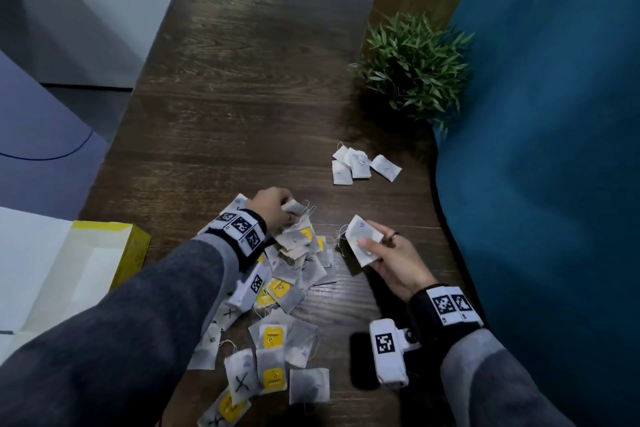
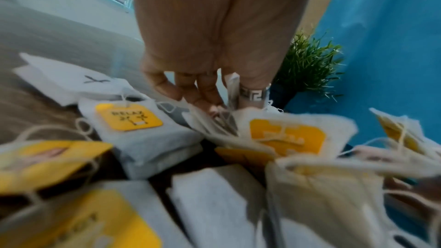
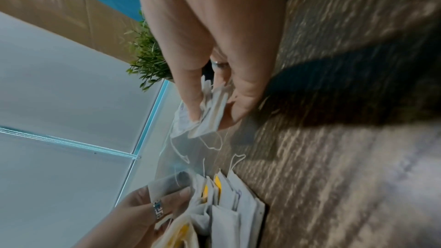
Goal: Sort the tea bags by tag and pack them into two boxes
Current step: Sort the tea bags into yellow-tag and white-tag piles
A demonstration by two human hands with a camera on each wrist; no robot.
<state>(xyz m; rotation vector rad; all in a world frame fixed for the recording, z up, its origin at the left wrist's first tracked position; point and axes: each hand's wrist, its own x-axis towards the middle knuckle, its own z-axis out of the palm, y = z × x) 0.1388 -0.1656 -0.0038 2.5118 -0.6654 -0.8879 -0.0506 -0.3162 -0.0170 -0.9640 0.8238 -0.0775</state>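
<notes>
Two hands in the tea bags

My left hand pinches a tea bag atop the mixed pile on the desk; my right hand grips several bags. Five sorted bags lie apart, a yellow box at left

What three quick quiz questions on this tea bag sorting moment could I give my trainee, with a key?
1. True or false: the right hand is empty.
2. Which lies nearest the plant? A) the yellow box B) the small group of sorted tea bags C) the mixed pile
3. Fill in: the left hand pinches a tea bag at the far end of the ____ pile.

Key: 1 false, it holds white tea bags; 2 B; 3 mixed.
</notes>
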